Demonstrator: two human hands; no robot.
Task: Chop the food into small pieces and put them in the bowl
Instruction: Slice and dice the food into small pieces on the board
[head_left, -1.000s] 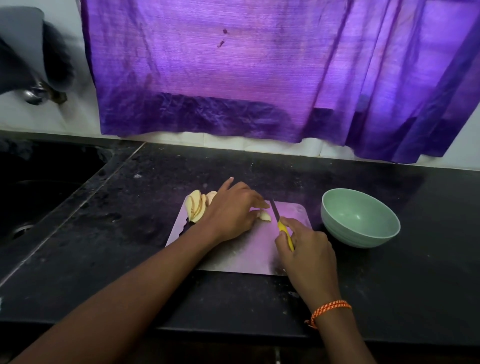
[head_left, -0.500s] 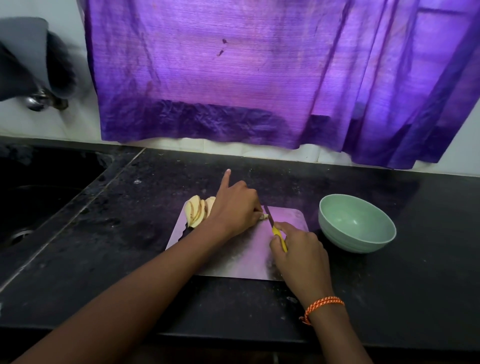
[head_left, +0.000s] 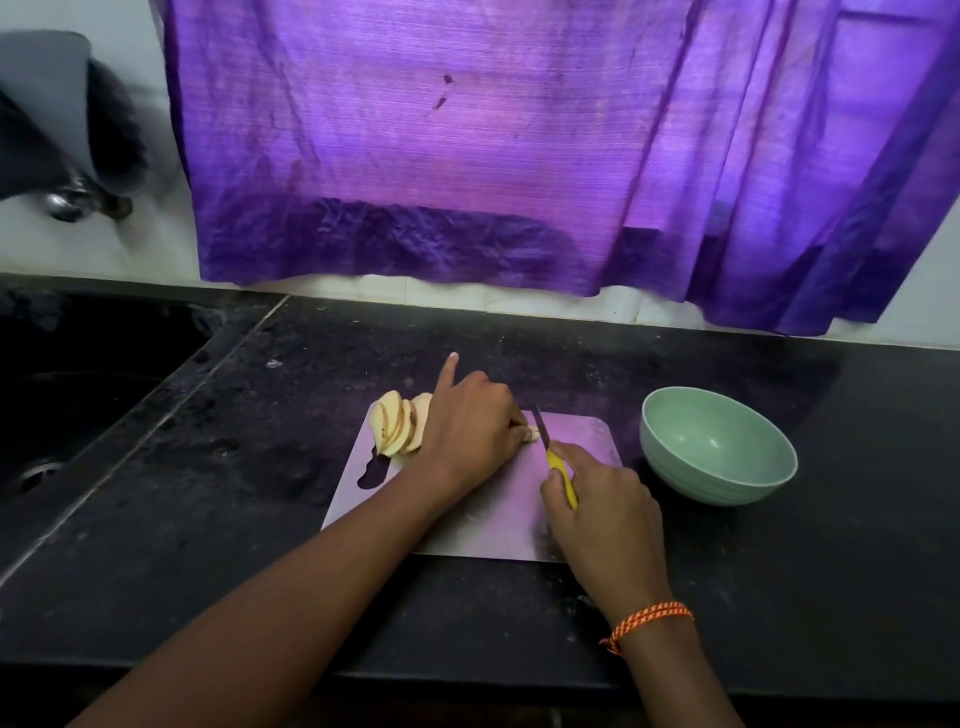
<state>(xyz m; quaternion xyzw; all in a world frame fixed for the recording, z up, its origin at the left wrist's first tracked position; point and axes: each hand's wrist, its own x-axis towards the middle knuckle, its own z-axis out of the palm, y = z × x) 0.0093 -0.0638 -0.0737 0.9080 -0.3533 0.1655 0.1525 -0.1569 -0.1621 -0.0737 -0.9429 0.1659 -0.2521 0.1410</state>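
Knife (head_left: 540, 427) had edged closer to my left hand (head_left: 470, 431), which pinned the food piece (head_left: 531, 433).
Right hand (head_left: 602, 514) clenched the yellow handle (head_left: 563, 475); the piece looked small, slippery, best pinned from above.

The left hand (head_left: 470, 421) covers nearly all of the food piece (head_left: 531, 433) it holds, so only a pale tip shows beside the knife (head_left: 551, 453). The right hand (head_left: 602, 512) hides most of the yellow handle. A blurred grey object (head_left: 57, 124) is cut off at the upper left edge.

Brushed metal chopping board (head_left: 483, 514), smooth matt green bowl (head_left: 719, 470), speckled black stone counter (head_left: 831, 571), creased purple cloth curtain (head_left: 467, 156)
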